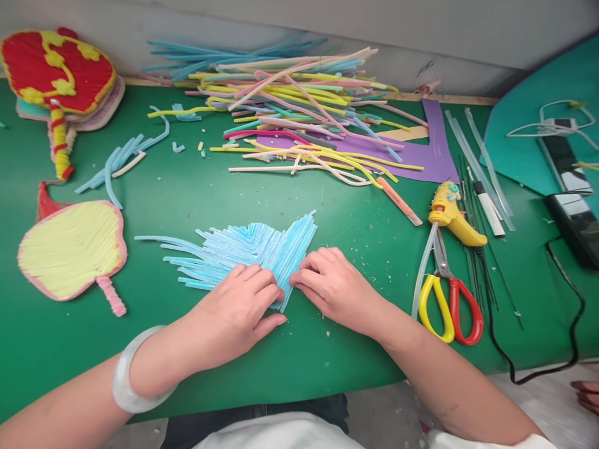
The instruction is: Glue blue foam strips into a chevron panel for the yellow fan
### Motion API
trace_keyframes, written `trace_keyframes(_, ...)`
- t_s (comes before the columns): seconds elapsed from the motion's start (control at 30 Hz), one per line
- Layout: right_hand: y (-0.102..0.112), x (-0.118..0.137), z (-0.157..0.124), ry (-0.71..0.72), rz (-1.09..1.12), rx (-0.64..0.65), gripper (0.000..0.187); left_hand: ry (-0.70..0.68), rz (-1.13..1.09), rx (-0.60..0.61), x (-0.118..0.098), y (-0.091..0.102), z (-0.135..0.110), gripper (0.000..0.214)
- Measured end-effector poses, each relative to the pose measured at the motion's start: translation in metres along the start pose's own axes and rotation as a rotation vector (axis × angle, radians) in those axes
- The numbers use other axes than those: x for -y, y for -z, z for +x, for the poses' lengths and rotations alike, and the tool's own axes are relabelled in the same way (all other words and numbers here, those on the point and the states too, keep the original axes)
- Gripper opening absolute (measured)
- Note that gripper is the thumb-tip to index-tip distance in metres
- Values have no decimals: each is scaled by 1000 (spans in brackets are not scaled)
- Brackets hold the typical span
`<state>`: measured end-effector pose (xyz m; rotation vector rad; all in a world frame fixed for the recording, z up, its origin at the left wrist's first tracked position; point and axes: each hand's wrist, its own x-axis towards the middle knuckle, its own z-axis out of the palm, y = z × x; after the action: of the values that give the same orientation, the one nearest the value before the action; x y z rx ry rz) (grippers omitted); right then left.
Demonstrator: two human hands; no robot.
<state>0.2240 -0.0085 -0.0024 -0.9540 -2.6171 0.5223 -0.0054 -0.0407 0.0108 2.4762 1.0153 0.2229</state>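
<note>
Blue fuzzy strips (255, 240) flat on green table (337, 362), likely light, bendy, easily skewed, best held flat near right edge; left hand (241, 302) on them, fingers together, thumb apart; right hand (336, 285) fingertips bunched at that edge, can't tell if pinching.

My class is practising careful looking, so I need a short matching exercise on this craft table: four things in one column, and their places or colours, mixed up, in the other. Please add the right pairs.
Things
1. Scissors
2. Fan with a pink handle
3. Blue strip piece
4. Bracelet

Places and colours
A. Around the left wrist
B. One red handle loop, one yellow
C. Under the left hand, with the right hand at its right edge
D. Pale yellow with a pink rim

Right pairs: 1-B, 2-D, 3-C, 4-A
</note>
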Motion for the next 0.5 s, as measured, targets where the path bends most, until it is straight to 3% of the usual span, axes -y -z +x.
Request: trace_keyframes(0.5,-1,1,2,1,-19,2,18,79,111,-54,-8,-11,3,10)
